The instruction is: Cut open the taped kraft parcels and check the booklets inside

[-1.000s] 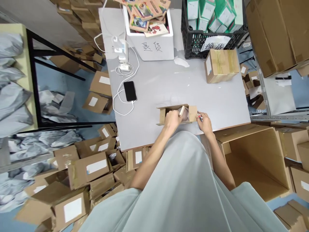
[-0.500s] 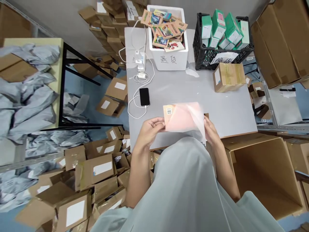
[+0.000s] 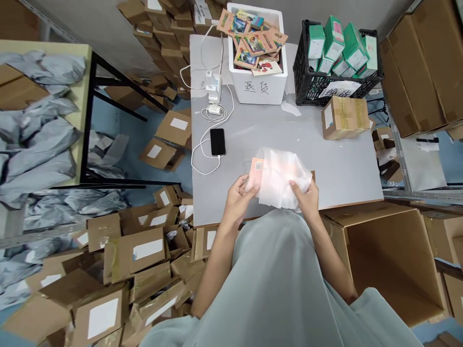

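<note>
A flat orange-pink packet [image 3: 256, 168] with a pale label at its left end lies within a translucent white wrapping sheet [image 3: 280, 176], above the table's front edge. The wrapping covers most of the packet; only the left end shows bare. My left hand [image 3: 241, 197] pinches the packet's lower left corner, thumb on top. At the other end, my right hand [image 3: 305, 196] is closed on the wrapping, its thumb pressed on the front and its other fingers hidden behind. A small brown piece [image 3: 313, 175] shows just beyond my right hand.
On the grey table [image 3: 260, 130] are a phone [image 3: 217, 142] on a white cable, a power strip [image 3: 213, 87], a white foam box [image 3: 257, 86] of small packs, a black crate [image 3: 307, 89] of green boxes and a taped carton [image 3: 345, 118]. A large open carton [image 3: 390, 260] stands right.
The wrapping has come over the packet, hiding most of its pink face. My left hand has moved right and my right hand slightly left, with its thumb now on the front. The view has shifted slightly.
</note>
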The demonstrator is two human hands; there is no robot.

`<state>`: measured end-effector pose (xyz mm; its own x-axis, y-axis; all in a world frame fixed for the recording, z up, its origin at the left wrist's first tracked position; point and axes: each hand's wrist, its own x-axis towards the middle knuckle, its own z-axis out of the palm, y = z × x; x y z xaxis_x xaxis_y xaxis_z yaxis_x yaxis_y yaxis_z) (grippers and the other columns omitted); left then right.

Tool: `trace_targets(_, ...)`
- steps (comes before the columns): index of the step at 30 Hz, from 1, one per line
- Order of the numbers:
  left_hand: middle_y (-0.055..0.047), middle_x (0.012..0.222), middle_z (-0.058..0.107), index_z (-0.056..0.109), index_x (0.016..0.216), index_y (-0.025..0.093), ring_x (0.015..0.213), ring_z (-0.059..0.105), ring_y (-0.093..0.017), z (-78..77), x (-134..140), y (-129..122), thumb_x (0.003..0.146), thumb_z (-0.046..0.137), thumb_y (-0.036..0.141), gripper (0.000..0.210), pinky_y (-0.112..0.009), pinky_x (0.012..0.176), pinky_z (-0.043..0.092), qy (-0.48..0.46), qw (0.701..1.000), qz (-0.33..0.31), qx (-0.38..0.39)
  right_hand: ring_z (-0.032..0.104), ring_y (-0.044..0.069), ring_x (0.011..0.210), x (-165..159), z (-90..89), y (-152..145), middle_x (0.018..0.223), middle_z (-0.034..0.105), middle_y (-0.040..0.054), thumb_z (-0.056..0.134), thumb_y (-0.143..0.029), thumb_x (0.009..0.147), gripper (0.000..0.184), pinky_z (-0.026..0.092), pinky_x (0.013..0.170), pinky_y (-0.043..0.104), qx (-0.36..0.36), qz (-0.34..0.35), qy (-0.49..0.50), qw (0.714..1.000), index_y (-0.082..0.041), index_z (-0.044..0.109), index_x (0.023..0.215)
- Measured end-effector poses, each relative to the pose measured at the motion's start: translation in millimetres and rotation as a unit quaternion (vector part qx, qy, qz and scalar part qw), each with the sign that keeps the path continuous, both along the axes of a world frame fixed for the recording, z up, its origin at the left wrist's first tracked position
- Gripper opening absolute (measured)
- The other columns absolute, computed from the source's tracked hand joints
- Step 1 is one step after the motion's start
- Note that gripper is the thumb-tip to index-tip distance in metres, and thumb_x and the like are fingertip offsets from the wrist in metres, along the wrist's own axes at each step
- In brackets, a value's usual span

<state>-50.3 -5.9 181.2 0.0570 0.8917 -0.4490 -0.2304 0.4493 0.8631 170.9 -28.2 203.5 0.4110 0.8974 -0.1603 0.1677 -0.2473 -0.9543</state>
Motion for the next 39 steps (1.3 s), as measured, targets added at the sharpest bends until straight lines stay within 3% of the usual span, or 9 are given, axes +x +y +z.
trace_targets(4,-0.012,0.128,0.081,0.072,0.129,0.021,0.104,0.079,-0.026,-4.6,-3,1,0.074,0.097,0.061,0.072,-0.036,0.088,0.065,0.004,1.0,0.0,0.008,0.073,0.024,0.081,21,25.4,-2,0.083,0.079,0.0042,0.082,-0.063,0.088,0.044,0.061,0.072,0.035,-0.035,-0.003,-0.05,0.998,-0.02,0.075,0.087)
trace_targets(7,-0.011,0.127,0.082,0.079,0.122,0.02,0.108,0.077,-0.027,1.2,-17,5,0.078,0.096,0.059,0.062,-0.034,0.09,0.064,0.055,0.995,-0.062,0.057,0.072,0.022,0.075,47,42.2,7,0.078,0.077,0.0017,0.087,-0.062,0.086,0.043,0.059,0.066,0.032,-0.03,-0.008,0.015,0.999,-0.021,0.075,0.087)
trace_targets(14,-0.01,0.112,0.084,0.083,0.114,0.019,0.097,0.077,-0.025,18.2,-32,14,0.083,0.093,0.058,0.051,-0.031,0.081,0.064,0.057,0.979,-0.163,0.105,0.078,0.028,0.126,82,39.4,32,0.151,0.074,0.0078,0.074,-0.074,0.096,0.056,0.068,0.097,0.041,0.035,-0.016,0.211,0.977,-0.034,0.073,0.135)
trace_targets(19,-0.009,0.108,0.083,0.083,0.108,0.018,0.088,0.075,-0.021,21.1,-25,15,0.08,0.096,0.059,0.052,-0.027,0.073,0.061,0.051,0.982,-0.147,0.104,0.061,0.034,0.152,68,39.1,17,0.163,0.066,0.0098,0.082,-0.072,0.093,0.076,0.05,0.128,0.057,-0.012,0.183,0.158,0.97,-0.037,0.062,0.158)
trace_targets(24,-0.006,0.1,0.081,0.083,0.105,0.019,0.082,0.071,-0.017,21.1,-12,18,0.077,0.099,0.056,0.05,-0.024,0.069,0.057,0.07,0.988,-0.104,0.091,0.062,0.038,0.151,48,45.1,8,0.16,0.068,0.0086,0.083,-0.074,0.091,0.076,0.05,0.126,0.055,-0.042,0.374,0.18,0.909,-0.032,0.07,0.152)
trace_targets(27,-0.004,0.091,0.079,0.083,0.1,0.019,0.075,0.068,-0.016,19.0,-4,20,0.072,0.102,0.055,0.05,-0.025,0.066,0.056,0.06,0.993,-0.077,0.067,0.072,0.035,0.133,44,36.6,5,0.142,0.078,0.0062,0.09,-0.068,0.085,0.069,0.06,0.112,0.048,-0.046,0.326,0.192,0.924,-0.031,0.077,0.142)
trace_targets(32,-0.003,0.085,0.078,0.08,0.092,0.018,0.074,0.07,-0.017,13.1,9,24,0.055,0.107,0.06,0.061,-0.029,0.071,0.06,0.009,1.0,-0.004,0.005,0.076,0.025,0.081,43,22.8,2,0.083,0.08,0.0028,0.09,-0.071,0.081,0.05,0.063,0.074,0.037,-0.073,0.262,0.189,0.944,-0.023,0.085,0.089)
trace_targets(36,-0.008,0.103,0.082,0.082,0.104,0.019,0.089,0.075,-0.023,9.7,12,29,0.062,0.102,0.062,0.064,-0.034,0.08,0.063,0.083,0.996,-0.011,0.009,0.078,0.027,0.084,53,28.2,2,0.082,0.081,0.0042,0.087,-0.066,0.087,0.045,0.065,0.076,0.038,-0.06,0.184,0.14,0.971,-0.022,0.084,0.084)
trace_targets(39,-0.009,0.122,0.082,0.082,0.12,0.021,0.106,0.075,-0.027,10.1,8,32,0.07,0.096,0.052,0.061,-0.033,0.087,0.061,0.153,0.983,-0.092,0.05,0.081,0.03,0.095,71,28.3,4,0.095,0.085,0.0069,0.09,-0.065,0.085,0.045,0.068,0.08,0.039,-0.036,0.084,0.153,0.984,-0.022,0.085,0.095)
